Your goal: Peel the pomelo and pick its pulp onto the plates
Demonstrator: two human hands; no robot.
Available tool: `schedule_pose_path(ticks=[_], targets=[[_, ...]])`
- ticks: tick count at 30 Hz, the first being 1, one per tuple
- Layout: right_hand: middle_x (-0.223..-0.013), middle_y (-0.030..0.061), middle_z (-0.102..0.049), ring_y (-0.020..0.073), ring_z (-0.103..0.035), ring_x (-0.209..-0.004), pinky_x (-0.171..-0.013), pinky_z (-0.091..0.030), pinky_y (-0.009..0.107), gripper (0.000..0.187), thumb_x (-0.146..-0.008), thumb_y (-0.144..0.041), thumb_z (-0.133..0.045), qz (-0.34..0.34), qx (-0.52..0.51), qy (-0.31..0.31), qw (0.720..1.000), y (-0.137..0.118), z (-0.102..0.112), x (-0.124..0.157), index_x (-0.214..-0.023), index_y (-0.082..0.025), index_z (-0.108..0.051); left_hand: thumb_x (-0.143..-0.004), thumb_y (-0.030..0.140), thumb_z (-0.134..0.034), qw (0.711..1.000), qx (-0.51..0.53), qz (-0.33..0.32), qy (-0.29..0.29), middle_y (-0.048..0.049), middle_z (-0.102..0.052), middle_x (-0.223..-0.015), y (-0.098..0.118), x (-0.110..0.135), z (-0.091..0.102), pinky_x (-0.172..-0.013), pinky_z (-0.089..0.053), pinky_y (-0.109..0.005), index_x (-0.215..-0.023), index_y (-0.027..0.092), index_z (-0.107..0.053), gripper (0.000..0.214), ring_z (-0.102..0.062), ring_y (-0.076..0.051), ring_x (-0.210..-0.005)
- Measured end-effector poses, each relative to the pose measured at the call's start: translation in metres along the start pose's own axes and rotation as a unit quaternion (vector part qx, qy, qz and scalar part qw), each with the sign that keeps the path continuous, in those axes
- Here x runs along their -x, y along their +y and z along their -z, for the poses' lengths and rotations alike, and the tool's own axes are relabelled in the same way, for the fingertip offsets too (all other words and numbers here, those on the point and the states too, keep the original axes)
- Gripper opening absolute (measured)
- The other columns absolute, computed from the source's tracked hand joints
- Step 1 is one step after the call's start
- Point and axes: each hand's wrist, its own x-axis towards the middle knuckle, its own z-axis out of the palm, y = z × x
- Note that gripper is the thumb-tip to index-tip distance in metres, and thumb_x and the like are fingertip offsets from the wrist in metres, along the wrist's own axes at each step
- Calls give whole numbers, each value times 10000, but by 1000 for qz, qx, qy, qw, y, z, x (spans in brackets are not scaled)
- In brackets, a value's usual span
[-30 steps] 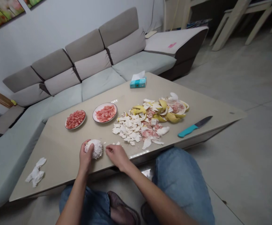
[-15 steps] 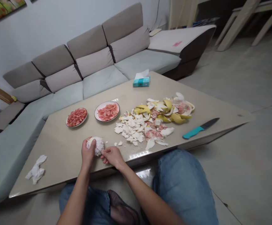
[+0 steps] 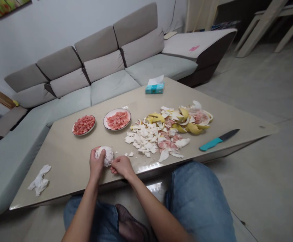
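A peeled pomelo (image 3: 106, 156), round and covered in ragged white pith, is held just over the near edge of the table. My left hand (image 3: 96, 163) wraps round its left side, thumb across the front. At its lower right edge, my right hand (image 3: 121, 166) is closed in a pinch; whatever lies between those fingertips is hidden. Small pith crumbs (image 3: 131, 154) lie on the table just beyond my right hand. To the right spreads a heap of white pith pieces (image 3: 146, 137), pinkish membranes (image 3: 168, 143) and yellow rind (image 3: 194, 128).
Two plates of pink pomelo flesh, a left one (image 3: 84, 125) and a right one (image 3: 117, 120), stand beyond my hands. A teal-handled knife (image 3: 219, 139) lies near the table's right front edge. A tissue pack (image 3: 154, 88) sits at the back, a crumpled tissue (image 3: 39, 181) at left.
The whole view has shifted slightly. My left hand keeps its hold on the pomelo, and my right hand stays pinched at its lower right edge, with only a slight shift of the fingers.
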Motion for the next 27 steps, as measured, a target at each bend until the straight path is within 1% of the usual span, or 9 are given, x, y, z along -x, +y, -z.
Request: schedule_pose_path(ticks=[3, 5, 8, 11, 14, 18, 21, 24, 27], targets=[[-408, -35, -586, 83, -548, -370, -375, -394, 136, 151, -671, -97, -620, 30, 20, 37, 999, 7, -4, -3, -545, -170, -578, -689, 492, -724, 1000, 4, 2, 0, -7, -626, -860, 0, -2, 2, -647, -482, -222, -1039, 179, -588, 489, -597, -131, -726], [-414, -36, -590, 85, -553, -380, -384, -382, 136, 117, -661, -114, -621, 47, 28, 49, 997, 11, -6, -5, -561, -168, -594, -677, 498, -731, 1000, 12, 9, -3, -5, -630, -836, 1, -7, 3, -630, -477, -219, -1024, 173, -596, 495, -595, -129, -701], [-470, -20, -635, 98, -596, -427, -417, -408, 144, 86, -675, -129, -607, 62, 29, 41, 997, 9, -7, -5, -597, -164, -610, -658, 525, -734, 999, 34, 27, -17, 3, -626, -757, 6, -14, 7, -590, -464, -216, -960, 151, -622, 493, -582, -121, -633], [-576, 1, -694, 109, -639, -485, -456, -452, 156, 81, -728, -139, -566, 76, 24, 25, 997, 3, -7, 1, -686, -155, -634, -652, 576, -711, 997, 66, 44, -25, 1, -619, -712, 13, -16, 9, -571, -462, -228, -903, 132, -628, 516, -579, -124, -599], [-677, 30, -731, 121, -664, -520, -471, -470, 173, 126, -797, -210, -553, 96, 30, 24, 995, 1, -4, 10, -779, -144, -659, -658, 594, -697, 994, 91, 51, -19, -18, -639, -766, 15, -10, 11, -594, -480, -244, -947, 136, -619, 547, -605, -136, -635], [-674, 55, -729, 146, -679, -546, -489, -458, 183, 181, -797, -305, -628, 129, 65, 58, 988, 9, 0, 16, -790, -132, -681, -671, 557, -713, 994, 97, 48, 6, -34, -651, -849, 11, 2, 13, -606, -481, -233, -1075, 160, -604, 577, -621, -143, -700], [-697, 58, -736, 143, -692, -571, -518, -460, 178, 157, -822, -243, -585, 138, 88, 75, 984, 15, 1, 12, -812, -127, -689, -680, 532, -720, 995, 92, 42, 11, -54, -667, -925, 9, 7, 16, -643, -483, -228, -1068, 162, -632, 543, -628, -157, -778], [-704, 48, -741, 135, -687, -548, -500, -448, 173, 155, -823, -196, -555, 142, 107, 77, 981, 14, -2, 11, -850, -128, -693, -728, 550, -665, 994, 100, 39, 6, -69, -683, -981, 10, 10, 18, -694, -496, -246, -1059, 158, -643, 513, -639, -174, -836], [-638, 37, -722, 138, -669, -534, -507, -430, 181, 126, -791, -165, -571, 157, 138, 91, 974, 7, -5, 18, -767, -148, -694, -772, 552, -609, 993, 112, 47, 6, -76, -691, -980, 10, 15, 20, -691, -509, -263, -1090, 155, -626, 509, -654, -180, -828]])
